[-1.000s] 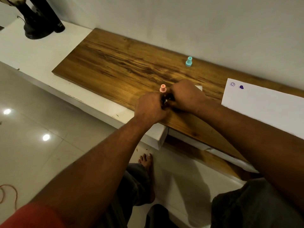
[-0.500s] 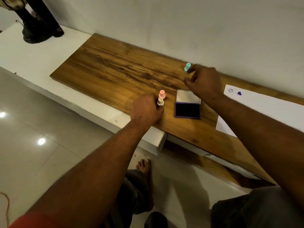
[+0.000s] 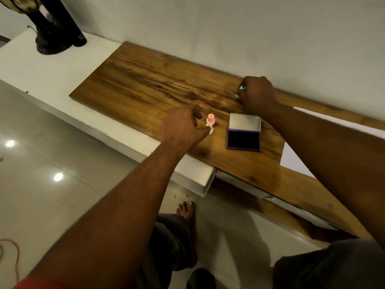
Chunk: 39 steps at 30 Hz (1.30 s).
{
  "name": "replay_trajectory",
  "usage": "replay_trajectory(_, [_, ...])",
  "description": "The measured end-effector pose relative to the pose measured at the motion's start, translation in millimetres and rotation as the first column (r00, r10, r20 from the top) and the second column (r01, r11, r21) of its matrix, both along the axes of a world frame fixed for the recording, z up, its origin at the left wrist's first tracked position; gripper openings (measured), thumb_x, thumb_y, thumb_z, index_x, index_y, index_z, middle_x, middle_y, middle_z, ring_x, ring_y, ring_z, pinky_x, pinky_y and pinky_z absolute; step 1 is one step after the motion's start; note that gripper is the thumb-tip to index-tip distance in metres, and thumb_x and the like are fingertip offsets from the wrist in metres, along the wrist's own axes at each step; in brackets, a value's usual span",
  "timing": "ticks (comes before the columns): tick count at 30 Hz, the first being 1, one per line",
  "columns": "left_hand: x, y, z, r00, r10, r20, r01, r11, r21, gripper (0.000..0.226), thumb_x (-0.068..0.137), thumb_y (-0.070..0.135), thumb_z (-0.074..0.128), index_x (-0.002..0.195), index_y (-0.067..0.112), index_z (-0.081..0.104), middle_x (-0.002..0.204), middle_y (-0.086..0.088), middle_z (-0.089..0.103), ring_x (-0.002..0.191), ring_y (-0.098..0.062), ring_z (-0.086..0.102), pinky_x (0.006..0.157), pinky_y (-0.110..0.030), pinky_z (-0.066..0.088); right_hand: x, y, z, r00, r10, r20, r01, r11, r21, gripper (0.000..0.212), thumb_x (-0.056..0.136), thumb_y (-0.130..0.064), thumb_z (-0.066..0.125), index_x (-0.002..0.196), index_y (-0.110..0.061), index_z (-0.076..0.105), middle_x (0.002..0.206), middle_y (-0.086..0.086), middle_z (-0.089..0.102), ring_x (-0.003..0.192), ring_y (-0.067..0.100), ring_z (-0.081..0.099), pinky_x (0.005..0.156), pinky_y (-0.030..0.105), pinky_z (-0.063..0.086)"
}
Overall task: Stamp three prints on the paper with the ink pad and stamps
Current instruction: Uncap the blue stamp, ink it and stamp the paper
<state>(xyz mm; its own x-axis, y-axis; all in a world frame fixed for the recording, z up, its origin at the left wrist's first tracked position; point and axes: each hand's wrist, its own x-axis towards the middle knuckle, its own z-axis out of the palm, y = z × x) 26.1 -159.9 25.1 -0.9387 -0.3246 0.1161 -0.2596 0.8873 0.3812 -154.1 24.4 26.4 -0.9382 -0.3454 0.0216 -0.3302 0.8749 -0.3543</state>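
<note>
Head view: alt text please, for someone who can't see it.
The right hand grips the teal stamp near the wall; the left hand touches the cream stamp beside the pink stamp. The ink pad lies open on the wooden board.

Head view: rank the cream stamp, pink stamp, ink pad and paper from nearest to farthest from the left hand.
1. cream stamp, at the left hand's thumb tip
2. pink stamp, just behind it
3. ink pad, to the right
4. paper, far right
</note>
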Motion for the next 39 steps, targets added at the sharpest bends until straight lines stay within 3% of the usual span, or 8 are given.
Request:
replay_trajectory(6, [9, 20, 22, 0.95, -0.18, -0.255, 0.206, 0.975, 0.08, 0.057, 0.08, 0.073, 0.072, 0.118, 0.031, 0.077, 0.089, 0.015, 0.073, 0.083, -0.003, 0.067, 0.07, -0.029, 0.054, 100, 18, 34, 0.976, 0.177, 0.124, -0.104, 0.889, -0.447, 0.025, 0.096, -0.041, 0.069, 0.102, -0.018, 0.074, 0.078, -0.014, 0.073, 0.07, -0.003, 0.069, 0.058, 0.009, 0.045])
replay_trajectory(12, [12, 32, 31, 0.929, -0.29, -0.231, 0.321, 0.94, 0.111, 0.046, 0.085, 0.06, 0.077, 0.121, 0.032, 0.078, 0.098, 0.012, 0.079, 0.085, -0.005, 0.069, 0.074, -0.035, 0.058, 131, 28, 43, 0.967, 0.167, 0.19, -0.045, 0.853, -0.52, 0.024, 0.098, -0.04, 0.067, 0.104, -0.018, 0.073, 0.087, -0.005, 0.075, 0.076, 0.009, 0.071, 0.061, 0.02, 0.047])
replay_trajectory(17, [10, 31, 26, 0.946, -0.295, -0.133, 0.311, 0.943, 0.118, 0.04, 0.089, 0.056, 0.076, 0.124, 0.038, 0.076, 0.102, 0.012, 0.08, 0.08, -0.005, 0.069, 0.077, -0.038, 0.06, 133, 35, 36, 0.982, 0.161, 0.096, -0.101, 0.885, -0.454, 0.028, 0.095, -0.048, 0.067, 0.107, -0.023, 0.072, 0.089, -0.009, 0.072, 0.081, 0.006, 0.068, 0.062, 0.017, 0.046])
replay_trajectory(21, [7, 33, 19, 0.956, -0.257, -0.139, 0.273, 0.956, 0.106, 0.042, 0.089, 0.058, 0.076, 0.123, 0.034, 0.077, 0.102, 0.012, 0.08, 0.077, -0.001, 0.064, 0.074, -0.03, 0.057, 124, 40, 33, 0.975, 0.212, -0.068, -0.221, 0.955, -0.196, 0.047, 0.1, -0.062, 0.046, 0.101, -0.021, 0.069, 0.075, -0.008, 0.062, 0.064, 0.003, 0.054, 0.055, 0.02, 0.035])
replay_trajectory(26, [6, 36, 10, 0.957, -0.273, -0.097, 0.283, 0.951, 0.12, 0.035, 0.086, 0.051, 0.081, 0.116, 0.034, 0.079, 0.1, 0.012, 0.08, 0.075, -0.004, 0.062, 0.069, -0.028, 0.051, 122, 40, 20, 0.924, 0.377, -0.065, -0.382, 0.92, -0.088, 0.046, 0.108, -0.048, 0.039, 0.094, -0.018, 0.071, 0.075, 0.002, 0.067, 0.06, 0.009, 0.051, 0.055, 0.025, 0.032])
replay_trajectory(32, [10, 30, 4, 0.951, -0.302, -0.06, 0.308, 0.934, 0.181, 0.038, 0.084, 0.051, 0.083, 0.118, 0.033, 0.079, 0.099, 0.009, 0.079, 0.07, 0.001, 0.058, 0.068, -0.03, 0.053, 115, 41, 13, 0.876, 0.479, -0.048, -0.482, 0.874, -0.069, 0.041, 0.108, -0.046, 0.042, 0.091, -0.018, 0.067, 0.072, -0.002, 0.059, 0.06, 0.01, 0.049, 0.053, 0.025, 0.028])
replay_trajectory(36, [13, 20, -3, 0.956, -0.292, -0.011, 0.286, 0.928, 0.238, 0.039, 0.08, 0.053, 0.086, 0.114, 0.033, 0.08, 0.07, 0.024, 0.062, 0.059, 0.008, 0.055, 0.058, -0.024, 0.039, 113, 44, 12, 0.85, 0.525, -0.043, -0.527, 0.848, -0.061, 0.043, 0.106, -0.048, 0.04, 0.09, -0.017, 0.065, 0.073, 0.001, 0.061, 0.061, 0.01, 0.049, 0.054, 0.026, 0.029])
replay_trajectory(39, [17, 12, -12, 0.96, -0.278, 0.043, 0.26, 0.934, 0.245, 0.047, 0.079, 0.057, 0.085, 0.119, 0.032, 0.078, 0.079, 0.017, 0.068, 0.065, 0.001, 0.059, 0.06, -0.024, 0.043, 108, 50, 15, 0.86, 0.509, -0.009, -0.508, 0.857, -0.08, 0.05, 0.102, -0.057, 0.035, 0.089, -0.019, 0.064, 0.075, 0.0, 0.062, 0.065, 0.011, 0.054, 0.056, 0.029, 0.037])
